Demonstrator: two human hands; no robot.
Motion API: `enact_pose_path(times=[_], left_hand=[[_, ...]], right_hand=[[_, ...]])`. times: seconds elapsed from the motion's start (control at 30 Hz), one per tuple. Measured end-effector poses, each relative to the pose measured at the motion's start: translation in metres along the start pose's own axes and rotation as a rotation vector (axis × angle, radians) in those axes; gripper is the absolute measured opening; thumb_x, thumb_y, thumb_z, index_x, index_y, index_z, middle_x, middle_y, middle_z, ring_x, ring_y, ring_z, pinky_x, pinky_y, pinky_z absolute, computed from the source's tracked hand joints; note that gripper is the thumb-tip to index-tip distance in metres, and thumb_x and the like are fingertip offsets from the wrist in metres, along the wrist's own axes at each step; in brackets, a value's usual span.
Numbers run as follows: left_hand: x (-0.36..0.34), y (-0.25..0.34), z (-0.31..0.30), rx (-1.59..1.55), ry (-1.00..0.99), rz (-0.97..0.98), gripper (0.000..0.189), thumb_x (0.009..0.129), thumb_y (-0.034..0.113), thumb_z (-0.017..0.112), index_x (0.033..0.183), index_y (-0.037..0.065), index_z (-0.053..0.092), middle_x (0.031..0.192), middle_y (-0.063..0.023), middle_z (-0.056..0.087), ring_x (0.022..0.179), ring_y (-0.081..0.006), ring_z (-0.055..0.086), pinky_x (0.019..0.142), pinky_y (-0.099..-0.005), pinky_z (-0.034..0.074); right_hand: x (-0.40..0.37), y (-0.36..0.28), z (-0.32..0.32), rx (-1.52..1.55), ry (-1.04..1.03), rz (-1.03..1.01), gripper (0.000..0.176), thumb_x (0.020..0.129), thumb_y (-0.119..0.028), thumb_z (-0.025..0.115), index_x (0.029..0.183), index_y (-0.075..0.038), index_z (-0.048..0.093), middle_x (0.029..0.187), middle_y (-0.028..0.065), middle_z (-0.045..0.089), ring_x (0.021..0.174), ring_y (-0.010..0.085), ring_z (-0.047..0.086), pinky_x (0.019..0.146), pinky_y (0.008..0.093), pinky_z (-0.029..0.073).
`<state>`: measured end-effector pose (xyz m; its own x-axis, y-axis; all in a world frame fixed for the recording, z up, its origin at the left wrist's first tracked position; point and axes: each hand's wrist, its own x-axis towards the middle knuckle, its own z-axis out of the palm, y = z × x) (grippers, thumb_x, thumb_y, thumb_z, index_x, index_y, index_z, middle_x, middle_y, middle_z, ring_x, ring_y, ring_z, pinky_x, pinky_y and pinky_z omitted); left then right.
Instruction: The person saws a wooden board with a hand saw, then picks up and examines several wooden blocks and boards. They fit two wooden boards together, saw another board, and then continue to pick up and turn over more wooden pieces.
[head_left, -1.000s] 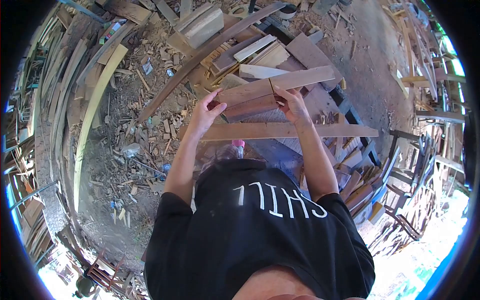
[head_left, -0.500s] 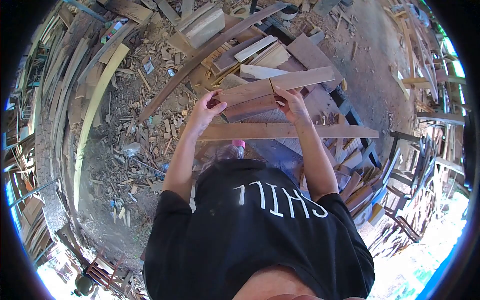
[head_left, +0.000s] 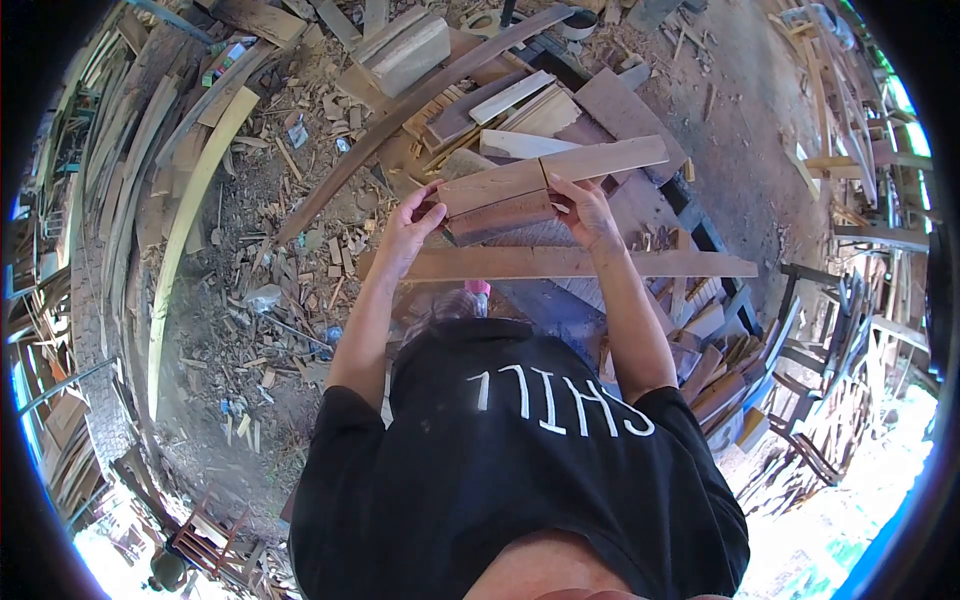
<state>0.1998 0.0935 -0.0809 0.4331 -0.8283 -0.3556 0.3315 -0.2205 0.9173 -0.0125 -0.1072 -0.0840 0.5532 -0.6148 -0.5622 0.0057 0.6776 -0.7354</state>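
A short brown wooden board [head_left: 490, 188] is held between my two hands, with a darker reddish-brown face [head_left: 500, 218] showing along its near side. My left hand [head_left: 408, 228] is closed on its left end, thumb on the near side. At the other end my right hand [head_left: 585, 208] grips the board, thumb close to a thin dark line across the wood. Past that line a lighter wooden piece [head_left: 610, 157] extends to the right. Nearer my body, a long plank [head_left: 480, 263] lies crosswise, with my forearms passing over it.
Offcuts and boards [head_left: 530, 110] are piled beyond my hands. A long curved timber [head_left: 400, 115] slants across at the left, and a pale curved plank [head_left: 190, 220] lies farther left. Wood scraps [head_left: 290, 330] litter the ground. Chair-like frames [head_left: 820, 370] stand at the right.
Almost nothing differs. My left hand and the left end of the board have shifted very slightly; my right hand keeps its place.
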Motion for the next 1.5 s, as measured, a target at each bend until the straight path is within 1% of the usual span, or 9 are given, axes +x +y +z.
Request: enact_pose_path(times=[0.37,0.57,0.67,0.73,0.83,0.93,1.07,1.23,1.5], left_hand=[[0.003,0.004,-0.004,0.004,-0.014,-0.071,0.044,0.091,0.020,0.064,0.132,0.008,0.051,0.099,-0.0040,0.062,0.090,-0.0114,0.059,0.078,-0.0252,0.049],[0.012,0.025,-0.008,0.151,-0.199,-0.096,0.041,0.094,0.025,0.057,0.131,0.010,0.052,0.100,-0.0037,0.058,0.092,-0.0131,0.056,0.080,-0.0284,0.047],[0.023,0.037,-0.005,0.419,-0.210,0.014,0.038,0.093,0.030,0.055,0.125,0.011,0.058,0.101,-0.0048,0.057,0.092,-0.0169,0.057,0.083,-0.0321,0.046],[0.042,0.027,-0.007,0.822,-0.154,0.254,0.034,0.090,0.032,0.057,0.115,0.008,0.065,0.099,-0.0092,0.059,0.094,-0.0220,0.059,0.084,-0.0350,0.045],[0.048,0.044,0.018,0.927,-0.162,0.222,0.033,0.090,0.032,0.056,0.107,0.005,0.067,0.097,-0.0140,0.061,0.096,-0.0276,0.059,0.085,-0.0376,0.046],[0.066,0.034,0.033,0.896,-0.206,0.359,0.031,0.090,0.029,0.057,0.106,0.005,0.066,0.093,-0.0151,0.061,0.097,-0.0315,0.058,0.085,-0.0393,0.046],[0.071,0.035,0.050,0.899,-0.219,0.389,0.029,0.089,0.026,0.059,0.104,0.004,0.067,0.093,-0.0153,0.061,0.096,-0.0328,0.058,0.085,-0.0406,0.046],[0.062,0.040,0.055,1.065,-0.244,0.560,0.036,0.088,0.022,0.063,0.118,0.002,0.059,0.107,-0.0156,0.059,0.101,-0.0305,0.058,0.088,-0.0388,0.046],[0.060,0.037,0.050,0.956,-0.271,0.595,0.043,0.084,0.021,0.066,0.122,0.003,0.056,0.109,-0.0152,0.059,0.107,-0.0315,0.054,0.095,-0.0397,0.042]], right_hand=[[0.001,0.000,-0.003,0.006,-0.008,0.005,0.020,0.084,-0.021,0.073,0.098,-0.010,0.063,0.085,-0.0009,0.064,0.076,0.0103,0.060,0.066,0.0271,0.047],[0.004,0.001,-0.004,-0.001,-0.008,0.023,0.021,0.083,-0.021,0.074,0.098,-0.010,0.063,0.084,-0.0006,0.064,0.075,0.0107,0.060,0.065,0.0268,0.046],[0.004,0.001,-0.004,-0.001,-0.012,0.023,0.022,0.083,-0.022,0.074,0.097,-0.010,0.063,0.084,-0.0006,0.064,0.074,0.0109,0.060,0.065,0.0270,0.046],[0.004,0.001,-0.004,0.005,-0.022,0.023,0.022,0.083,-0.022,0.074,0.098,-0.010,0.063,0.084,-0.0005,0.064,0.075,0.0109,0.060,0.065,0.0276,0.045],[0.005,0.003,-0.005,0.017,-0.035,0.012,0.023,0.083,-0.023,0.074,0.098,-0.010,0.063,0.084,0.0000,0.064,0.075,0.0113,0.060,0.065,0.0282,0.044],[0.006,0.003,-0.006,0.002,-0.030,0.016,0.022,0.083,-0.023,0.074,0.098,-0.010,0.063,0.084,0.0001,0.064,0.075,0.0116,0.060,0.065,0.0281,0.044],[0.001,0.002,-0.001,0.015,-0.006,-0.002,0.023,0.084,-0.023,0.074,0.098,-0.010,0.062,0.084,0.0002,0.064,0.075,0.0118,0.059,0.066,0.0276,0.043],[0.002,0.002,-0.002,0.001,0.010,-0.002,0.024,0.083,-0.023,0.073,0.098,-0.008,0.061,0.083,0.0006,0.063,0.073,0.0116,0.059,0.066,0.0277,0.043],[0.006,0.001,0.001,0.063,0.026,-0.015,0.020,0.083,-0.019,0.073,0.094,-0.006,0.062,0.077,0.0013,0.063,0.068,0.0106,0.058,0.060,0.0254,0.042]])
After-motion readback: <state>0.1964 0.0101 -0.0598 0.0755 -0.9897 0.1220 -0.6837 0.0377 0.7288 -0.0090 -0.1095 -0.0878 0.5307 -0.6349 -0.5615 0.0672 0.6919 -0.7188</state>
